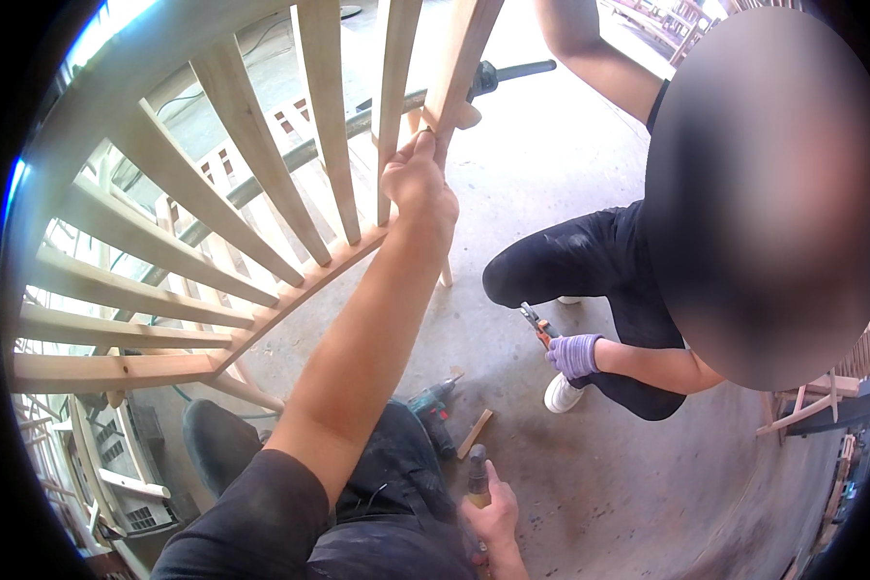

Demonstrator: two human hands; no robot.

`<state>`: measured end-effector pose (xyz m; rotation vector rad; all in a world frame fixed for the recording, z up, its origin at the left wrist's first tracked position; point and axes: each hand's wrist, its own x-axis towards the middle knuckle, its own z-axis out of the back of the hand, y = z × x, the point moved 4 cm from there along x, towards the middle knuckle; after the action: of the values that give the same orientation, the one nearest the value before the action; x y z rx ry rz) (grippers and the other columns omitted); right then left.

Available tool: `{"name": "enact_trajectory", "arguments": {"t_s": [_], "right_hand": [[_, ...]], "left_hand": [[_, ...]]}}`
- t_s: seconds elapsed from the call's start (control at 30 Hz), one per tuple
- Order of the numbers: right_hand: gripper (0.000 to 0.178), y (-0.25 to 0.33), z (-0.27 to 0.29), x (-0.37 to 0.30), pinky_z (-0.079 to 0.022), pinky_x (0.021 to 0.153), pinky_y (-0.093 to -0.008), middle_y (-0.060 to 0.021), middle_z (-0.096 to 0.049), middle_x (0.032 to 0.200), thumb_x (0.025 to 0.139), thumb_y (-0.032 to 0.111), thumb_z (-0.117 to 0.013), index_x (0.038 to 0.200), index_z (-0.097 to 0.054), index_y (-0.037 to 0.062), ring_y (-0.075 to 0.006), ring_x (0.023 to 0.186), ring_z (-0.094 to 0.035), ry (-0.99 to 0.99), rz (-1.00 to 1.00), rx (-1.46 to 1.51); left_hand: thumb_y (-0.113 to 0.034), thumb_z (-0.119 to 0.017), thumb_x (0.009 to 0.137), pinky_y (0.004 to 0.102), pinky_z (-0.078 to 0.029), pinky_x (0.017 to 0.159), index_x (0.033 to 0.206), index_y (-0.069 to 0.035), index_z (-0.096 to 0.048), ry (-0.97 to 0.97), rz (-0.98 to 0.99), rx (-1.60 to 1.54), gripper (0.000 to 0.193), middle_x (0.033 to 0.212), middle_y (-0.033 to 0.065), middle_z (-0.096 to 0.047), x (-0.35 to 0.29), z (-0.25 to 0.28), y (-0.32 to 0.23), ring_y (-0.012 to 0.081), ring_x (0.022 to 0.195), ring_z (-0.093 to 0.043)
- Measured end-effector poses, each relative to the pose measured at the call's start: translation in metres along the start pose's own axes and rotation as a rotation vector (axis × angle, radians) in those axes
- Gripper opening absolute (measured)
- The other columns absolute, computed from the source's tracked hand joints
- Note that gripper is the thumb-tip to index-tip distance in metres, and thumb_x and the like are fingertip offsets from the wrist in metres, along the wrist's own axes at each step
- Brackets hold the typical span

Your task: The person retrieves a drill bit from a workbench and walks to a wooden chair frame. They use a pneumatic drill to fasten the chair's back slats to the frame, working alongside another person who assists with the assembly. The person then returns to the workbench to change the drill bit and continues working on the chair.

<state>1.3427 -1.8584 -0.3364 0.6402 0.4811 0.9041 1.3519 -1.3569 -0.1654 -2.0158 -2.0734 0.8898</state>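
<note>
The left arm [353, 362] reaches up and forward across the middle of the view, bare below a dark short sleeve [246, 517], its elbow only slightly bent; the left wrist [435, 208] continues roughly in line with the forearm, and the left hand [418, 179] is raised with its fingers curled in a grip; the right hand [495, 517] sits much lower, near the lower edge, bare and wrapped in a hold, one finger pointing upward; only a short stretch of the right forearm [508, 563] shows below it.
</note>
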Motion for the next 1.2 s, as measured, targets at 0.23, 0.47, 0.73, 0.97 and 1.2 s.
{"name": "enact_trajectory", "arguments": {"t_s": [0.23, 0.47, 0.73, 0.97, 1.2], "right_hand": [[0.082, -0.004, 0.0, -0.003, -0.051, 0.075, -0.0502, -0.0192, -0.066, 0.09, 0.07, 0.017, -0.08, 0.147, -0.056, 0.0016, -0.0405, 0.08, -0.063, -0.01, 0.053, 0.005], [0.076, 0.015, 0.027, 0.025, -0.053, 0.089, -0.0313, -0.0122, -0.069, 0.116, 0.088, 0.014, -0.076, 0.155, -0.043, -0.0034, -0.019, 0.097, -0.066, -0.09, 0.061, 0.413], [0.077, 0.113, 0.053, 0.076, -0.053, 0.065, -0.0351, -0.012, -0.062, 0.084, 0.105, 0.042, -0.056, 0.16, -0.026, -0.0019, -0.0234, 0.073, -0.06, 0.483, 0.201, 1.261], [0.084, 0.154, 0.058, 0.027, -0.052, 0.063, -0.0358, -0.0097, -0.053, 0.077, 0.107, 0.052, -0.048, 0.164, -0.015, 0.0003, -0.0249, 0.074, -0.055, 0.842, 0.373, 1.345], [0.082, 0.158, 0.048, -0.013, -0.051, 0.059, -0.0354, -0.0125, -0.057, 0.077, 0.105, 0.047, -0.049, 0.164, -0.019, -0.0015, -0.0263, 0.074, -0.059, 0.934, 0.373, 1.391]], "left_hand": [[-0.001, -0.056, 0.106, 0.0273, -0.066, 0.086, 0.121, 0.008, -0.052, -0.126, 0.09, -0.127, 0.018, 0.112, 0.0174, -0.064, -0.005, 0.007, -0.014, 0.0266, 0.1, -0.071], [-0.003, -0.062, 0.094, 0.0274, -0.059, 0.071, 0.106, 0.007, -0.063, 0.185, 0.234, 0.129, 0.016, 0.094, 0.0137, -0.068, -0.065, 0.074, -0.051, 0.0216, 0.084, -0.069], [-0.011, -0.07, 0.101, 0.0276, -0.06, 0.077, 0.118, 0.005, -0.072, 0.73, 0.258, 0.753, 0.024, 0.098, 0.0082, -0.076, -0.216, 0.155, -0.149, 0.0139, 0.086, -0.073], [0.003, -0.069, 0.099, 0.0273, -0.062, 0.079, 0.107, 0.006, -0.069, 0.71, 0.022, 0.703, 0.009, 0.101, 0.0137, -0.077, -0.308, 0.168, -0.19, 0.0184, 0.092, -0.077], [0.004, -0.07, 0.096, 0.0277, -0.059, 0.074, 0.104, 0.005, -0.071, 0.67, -0.237, 0.788, 0.009, 0.093, 0.011, -0.077, -0.351, 0.201, -0.208, 0.0168, 0.087, -0.077]]}}
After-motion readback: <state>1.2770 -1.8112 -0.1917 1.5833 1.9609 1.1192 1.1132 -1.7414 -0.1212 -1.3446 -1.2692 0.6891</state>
